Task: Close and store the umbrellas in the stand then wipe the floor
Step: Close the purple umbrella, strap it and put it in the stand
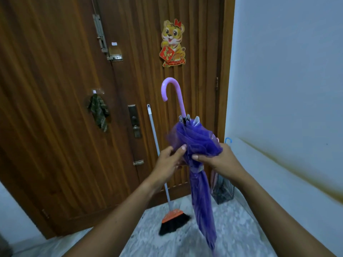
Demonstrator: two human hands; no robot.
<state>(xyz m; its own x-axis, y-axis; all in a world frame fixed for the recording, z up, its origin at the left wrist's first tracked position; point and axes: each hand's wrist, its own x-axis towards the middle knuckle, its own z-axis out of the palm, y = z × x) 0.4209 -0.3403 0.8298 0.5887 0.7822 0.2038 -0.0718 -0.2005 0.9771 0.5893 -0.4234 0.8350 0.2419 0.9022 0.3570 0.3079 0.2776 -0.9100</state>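
Gripping purple umbrella (pixel 194 143) mid-canopy w/ both hands: left hand (pixel 169 160), right hand (pixel 219 160) closed on fabric | axis running near-vertical, handle up | stand (pixel 222 190) sitting lower right of centre, nearer right hand.

There is one closed purple umbrella with a pale pink hooked handle (pixel 196 143), and two bare hands, the left hand (pixel 168 161) and the right hand (pixel 220 158). One dark wire umbrella stand (pixel 223 191) is in the corner, with one blue hooked handle (pixel 228 140) showing above it. I count also one broom with an orange head and black bristles (pixel 173 220), one brown wooden door (pixel 61 101), one paper tiger decoration (pixel 173 43) and one dark patterned cloth hanging on a hook (pixel 99 112).
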